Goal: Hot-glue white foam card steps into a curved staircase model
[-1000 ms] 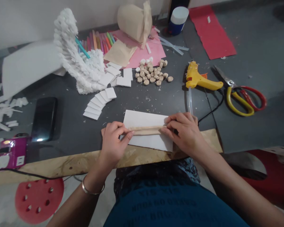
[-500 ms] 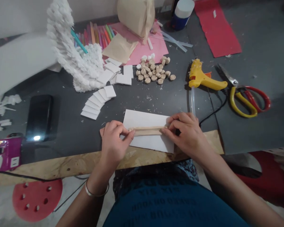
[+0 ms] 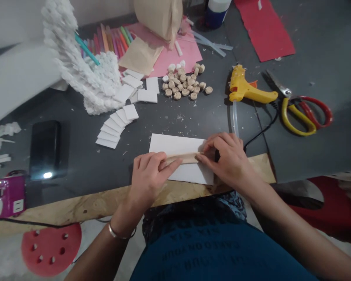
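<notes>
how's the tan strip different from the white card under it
The tan strip is narrow, while the white card is much broader. The strip looks rolled or folded; the card looks flat. The left hand and right hand touch the strip, which lies over the card. Both are longer side to side.

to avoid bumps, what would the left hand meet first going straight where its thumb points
Besides the tan strip the left hand touches, probably the right hand at its other end; depth is unclear.

Matt tan paper strip (image 3: 188, 158), smooth white card (image 3: 175, 144), glossy phone (image 3: 45, 146)
</notes>
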### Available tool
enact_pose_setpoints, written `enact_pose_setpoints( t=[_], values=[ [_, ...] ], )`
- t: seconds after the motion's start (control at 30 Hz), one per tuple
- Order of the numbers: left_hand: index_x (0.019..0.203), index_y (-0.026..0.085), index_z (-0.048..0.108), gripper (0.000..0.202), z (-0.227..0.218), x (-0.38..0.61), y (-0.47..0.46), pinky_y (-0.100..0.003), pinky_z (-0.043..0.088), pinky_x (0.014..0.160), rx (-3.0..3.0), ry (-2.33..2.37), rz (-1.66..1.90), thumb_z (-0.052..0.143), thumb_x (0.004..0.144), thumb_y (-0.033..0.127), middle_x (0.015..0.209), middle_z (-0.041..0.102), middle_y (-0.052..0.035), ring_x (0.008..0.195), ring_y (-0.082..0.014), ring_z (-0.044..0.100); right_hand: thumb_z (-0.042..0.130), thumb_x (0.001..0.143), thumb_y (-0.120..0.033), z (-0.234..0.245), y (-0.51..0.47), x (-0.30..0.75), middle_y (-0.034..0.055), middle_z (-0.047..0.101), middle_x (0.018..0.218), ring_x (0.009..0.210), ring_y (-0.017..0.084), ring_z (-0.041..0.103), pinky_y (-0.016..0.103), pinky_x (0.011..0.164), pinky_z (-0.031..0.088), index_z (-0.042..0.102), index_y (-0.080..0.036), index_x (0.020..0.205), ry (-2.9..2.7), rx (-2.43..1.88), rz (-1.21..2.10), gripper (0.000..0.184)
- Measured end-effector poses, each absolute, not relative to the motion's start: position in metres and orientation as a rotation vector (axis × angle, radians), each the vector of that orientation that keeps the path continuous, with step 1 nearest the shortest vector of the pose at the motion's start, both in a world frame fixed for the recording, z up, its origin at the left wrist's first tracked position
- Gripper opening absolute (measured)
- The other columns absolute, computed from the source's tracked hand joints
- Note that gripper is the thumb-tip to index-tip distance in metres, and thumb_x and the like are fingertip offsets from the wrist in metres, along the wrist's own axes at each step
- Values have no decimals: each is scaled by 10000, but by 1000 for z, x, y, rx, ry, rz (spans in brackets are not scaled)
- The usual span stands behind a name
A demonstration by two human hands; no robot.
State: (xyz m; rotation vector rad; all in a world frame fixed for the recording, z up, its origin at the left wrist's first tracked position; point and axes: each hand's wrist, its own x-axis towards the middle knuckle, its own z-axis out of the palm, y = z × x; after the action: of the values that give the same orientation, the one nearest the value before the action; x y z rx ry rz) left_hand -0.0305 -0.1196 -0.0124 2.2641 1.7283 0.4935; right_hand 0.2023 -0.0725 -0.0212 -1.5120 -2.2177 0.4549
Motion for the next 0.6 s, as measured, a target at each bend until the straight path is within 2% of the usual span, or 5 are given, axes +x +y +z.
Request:
enact_pose_setpoints(
  t=[0.17, 0.27, 0.37, 0.47, 0.6],
  values=[
    [1239, 348, 613, 397, -10, -36, -117, -356, 345, 821, 2774, 1527, 440, 501, 938, 115, 958, 646, -29, 923, -192, 538, 598, 901, -233, -5, -88, 193, 59, 700, 1014, 967, 240, 606, 429, 898, 405, 629, -234, 896, -2192, -1365, 272, 31],
    [1122, 319, 664, 286, -9, -38, -116, -363, 349, 829, 2826, 1515, 386, 498, 948, 165, 1008, 667, -35, 963, -204, 539, 514, 949, -213, 6, -104, 181, 24, 702, 1164, 1119, 194, 596, 403, 1050, 353, 642, -257, 1142, -2385, -1091, 237, 236],
    [1026, 285, 691, 249, -10, -38, -115, -369, 354, 847, 2813, 1513, 395, 484, 950, 169, 1018, 675, -43, 974, -210, 549, 468, 977, -336, 3, -115, 173, 93, 522, 1444, 1352, 233, 434, 433, 1140, 288, 470, -131, 1411, -2628, -975, 234, 480],
    [1153, 320, 668, 331, -12, -40, -115, -372, 362, 836, 2820, 1512, 371, 484, 941, 145, 994, 671, -43, 956, -212, 562, 505, 940, -483, -9, -121, 173, 184, 371, 1529, 1428, 305, 317, 476, 1163, 265, 368, -5, 1459, -2742, -1056, 186, 719],
    [1289, 350, 601, 441, -16, -54, -121, -376, 373, 803, 2818, 1589, 316, 473, 935, 120, 999, 657, -64, 959, -229, 562, 539, 901, -546, -17, -129, 175, 208, 328, 1541, 1445, 330, 276, 494, 1176, 253, 344, 25, 1464, -2768, -1129, 172, 826]
  ],
)
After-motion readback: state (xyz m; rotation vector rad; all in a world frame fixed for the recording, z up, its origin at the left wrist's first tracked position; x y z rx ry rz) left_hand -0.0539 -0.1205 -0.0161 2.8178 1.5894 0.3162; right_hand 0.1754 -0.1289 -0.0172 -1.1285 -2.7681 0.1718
